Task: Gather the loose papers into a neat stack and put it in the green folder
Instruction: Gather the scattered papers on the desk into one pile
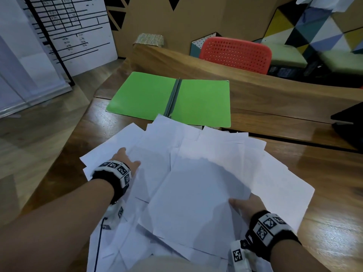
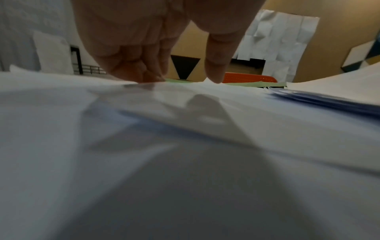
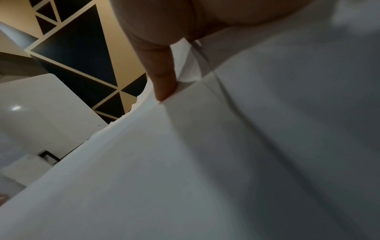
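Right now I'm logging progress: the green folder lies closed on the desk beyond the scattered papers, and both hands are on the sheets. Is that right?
Not quite: the green folder lies open, both covers flat with the spine strip showing, as the head view shows. The rest holds: it sits on the desk beyond the scattered papers, and the left hand and right hand are on the sheets.

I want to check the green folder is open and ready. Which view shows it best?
The head view: the green folder lies open and flat on the desk, beyond the papers. The left wrist view shows only a thin green strip past the paper; the right wrist view shows none of it.
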Demonstrator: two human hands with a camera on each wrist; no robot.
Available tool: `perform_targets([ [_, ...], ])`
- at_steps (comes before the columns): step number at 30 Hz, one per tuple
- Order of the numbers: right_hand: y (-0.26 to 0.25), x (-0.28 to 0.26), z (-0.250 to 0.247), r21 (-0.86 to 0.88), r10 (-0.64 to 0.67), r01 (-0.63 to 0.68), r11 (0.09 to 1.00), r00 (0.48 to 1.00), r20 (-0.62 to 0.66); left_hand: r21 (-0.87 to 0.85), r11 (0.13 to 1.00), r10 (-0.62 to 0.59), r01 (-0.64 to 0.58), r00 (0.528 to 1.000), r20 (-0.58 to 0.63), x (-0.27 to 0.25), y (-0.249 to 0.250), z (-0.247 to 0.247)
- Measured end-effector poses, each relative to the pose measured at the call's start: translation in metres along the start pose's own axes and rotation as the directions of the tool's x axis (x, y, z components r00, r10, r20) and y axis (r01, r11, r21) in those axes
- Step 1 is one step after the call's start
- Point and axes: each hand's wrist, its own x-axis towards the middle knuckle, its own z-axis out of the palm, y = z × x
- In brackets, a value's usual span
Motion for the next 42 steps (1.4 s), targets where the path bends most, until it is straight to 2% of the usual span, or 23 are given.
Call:
perform_targets([
  [3, 0.001, 0.001, -0.003, 0.007, 0.015, -0.015, 1.000, 1.000, 0.013, 0.106, 0.988, 0.096, -0.110, 0.987, 0.132, -0.001, 0.004, -0.004],
  [5, 0.001, 0.000, -0.004, 0.008, 0.021, -0.021, 1.000, 1.000, 0.022, 0.076, 0.982, 0.158, -0.170, 0.976, 0.148, -0.005, 0.004, -0.008],
  [7, 0.004, 0.002, -0.003, 0.019, 0.022, -0.022, 1.000, 0.999, 0.031, -0.027, 0.988, 0.155, -0.153, 0.985, 0.078, -0.010, -0.004, -0.013],
  [11, 0.012, 0.012, -0.002, 0.012, 0.014, -0.015, 1.000, 1.000, 0.021, -0.076, 0.997, 0.013, -0.018, 0.998, -0.056, -0.017, -0.026, -0.018],
  [14, 0.015, 0.016, -0.002, 0.004, 0.003, -0.003, 1.000, 1.000, 0.013, -0.139, 0.989, 0.035, -0.050, 0.993, -0.111, -0.024, -0.024, -0.022],
  [16, 0.009, 0.010, -0.002, -0.009, 0.010, -0.010, 1.000, 1.000, 0.014, -0.227, 0.967, 0.066, -0.111, 0.978, -0.197, -0.030, -0.015, -0.032],
  [18, 0.003, 0.003, -0.003, -0.033, 0.016, -0.016, 0.999, 1.000, 0.015, -0.344, 0.920, 0.086, -0.187, 0.953, -0.289, -0.037, -0.005, -0.047],
  [21, 0.001, 0.003, -0.006, -0.056, 0.016, -0.015, 0.998, 1.000, 0.016, -0.526, 0.773, 0.154, -0.355, 0.909, -0.387, -0.040, 0.011, -0.075],
  [26, -0.001, 0.006, -0.008, -0.081, 0.019, -0.016, 0.997, 0.999, 0.034, -0.630, 0.602, 0.160, -0.490, 0.848, -0.506, -0.049, 0.029, -0.116],
  [30, 0.000, 0.006, -0.005, -0.045, 0.017, -0.016, 0.999, 1.000, 0.020, -0.594, 0.592, 0.103, -0.544, 0.783, -0.614, -0.059, 0.032, -0.137],
  [34, 0.000, 0.006, -0.006, -0.058, -0.012, 0.013, 0.998, 1.000, 0.008, -0.626, 0.606, 0.119, -0.490, 0.835, -0.538, -0.065, 0.035, -0.133],
  [37, -0.003, 0.004, -0.009, -0.067, -0.048, 0.050, 0.996, 0.998, 0.039, -0.613, 0.671, 0.107, -0.417, 0.873, -0.476, -0.057, 0.033, -0.107],
  [39, -0.004, 0.001, -0.010, -0.013, -0.061, 0.062, 0.998, 0.997, 0.050, -0.587, 0.735, 0.082, -0.340, 0.904, -0.420, -0.054, 0.029, -0.081],
  [42, -0.007, -0.014, -0.011, 0.128, -0.053, 0.042, 0.991, 0.995, 0.085, -0.638, 0.733, 0.037, -0.236, 0.950, -0.309, -0.050, 0.016, -0.035],
])
